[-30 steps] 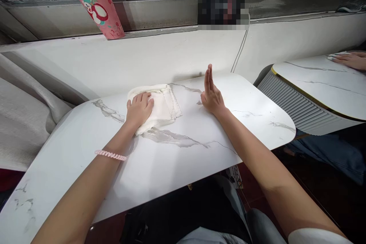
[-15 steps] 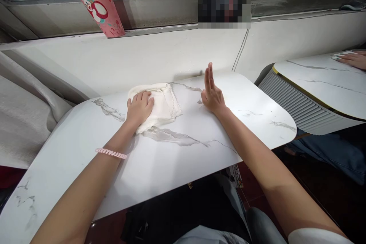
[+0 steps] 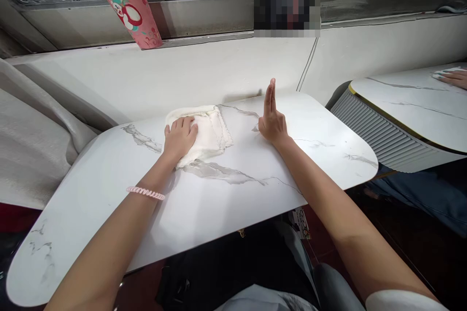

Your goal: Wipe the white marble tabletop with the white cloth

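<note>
A folded white cloth (image 3: 209, 131) with a scalloped edge lies on the white marbled table (image 3: 219, 204). My left hand (image 3: 180, 137) rests flat on the cloth's left part, fingers stretched out and a little apart; a pink coil band (image 3: 146, 193) circles that forearm. To the right of the cloth, my right hand (image 3: 273, 124) is held up above the tabletop with two fingers pointing upward side by side. Its other fingers look folded, and nothing shows in it. The palm side is partly turned from view.
A pink patterned cup (image 3: 136, 17) stands on the window ledge behind the table. On the right is a second marbled table (image 3: 412, 92) with a ribbed side, where another person's hand (image 3: 454, 78) rests on a white cloth. Grey fabric (image 3: 32, 141) hangs at the left.
The view has shifted slightly. My left hand stays on the cloth, and my right hand keeps its two raised fingers, now slightly more upright. The other person's hand has moved a little to the right.
</note>
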A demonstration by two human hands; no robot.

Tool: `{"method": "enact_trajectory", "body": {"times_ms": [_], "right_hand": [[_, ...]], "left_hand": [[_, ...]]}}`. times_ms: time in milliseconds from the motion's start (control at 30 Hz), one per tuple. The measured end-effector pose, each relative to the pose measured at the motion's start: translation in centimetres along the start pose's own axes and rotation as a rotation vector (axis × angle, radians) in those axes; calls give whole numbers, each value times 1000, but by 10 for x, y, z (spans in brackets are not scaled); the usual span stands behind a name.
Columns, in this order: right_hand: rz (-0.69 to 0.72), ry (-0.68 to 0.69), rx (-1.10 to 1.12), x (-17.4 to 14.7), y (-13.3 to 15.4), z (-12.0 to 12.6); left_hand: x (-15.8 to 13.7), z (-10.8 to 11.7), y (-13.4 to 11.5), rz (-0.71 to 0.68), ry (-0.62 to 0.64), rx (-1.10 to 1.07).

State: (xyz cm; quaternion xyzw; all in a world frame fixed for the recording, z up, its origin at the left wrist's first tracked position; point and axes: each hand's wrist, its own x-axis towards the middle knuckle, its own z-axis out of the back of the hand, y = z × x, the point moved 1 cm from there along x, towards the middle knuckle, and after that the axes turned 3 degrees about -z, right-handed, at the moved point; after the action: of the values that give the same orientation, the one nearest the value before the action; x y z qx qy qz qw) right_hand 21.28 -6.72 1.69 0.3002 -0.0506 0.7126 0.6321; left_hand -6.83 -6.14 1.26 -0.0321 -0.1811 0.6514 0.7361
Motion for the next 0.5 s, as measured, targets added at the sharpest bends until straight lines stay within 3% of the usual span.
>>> {"method": "enact_trajectory", "body": {"times_ms": [233,367,500], "right_hand": [[122,-1,69,-10,32,-1],[141,4,155,-19,51,2],[199,191,224,-34,81,1]], "left_hand": [[-5,3,-6,19,17,33],[-23,8,-18,6,35,45],[-61,14,-33,-20,28,50]]}}
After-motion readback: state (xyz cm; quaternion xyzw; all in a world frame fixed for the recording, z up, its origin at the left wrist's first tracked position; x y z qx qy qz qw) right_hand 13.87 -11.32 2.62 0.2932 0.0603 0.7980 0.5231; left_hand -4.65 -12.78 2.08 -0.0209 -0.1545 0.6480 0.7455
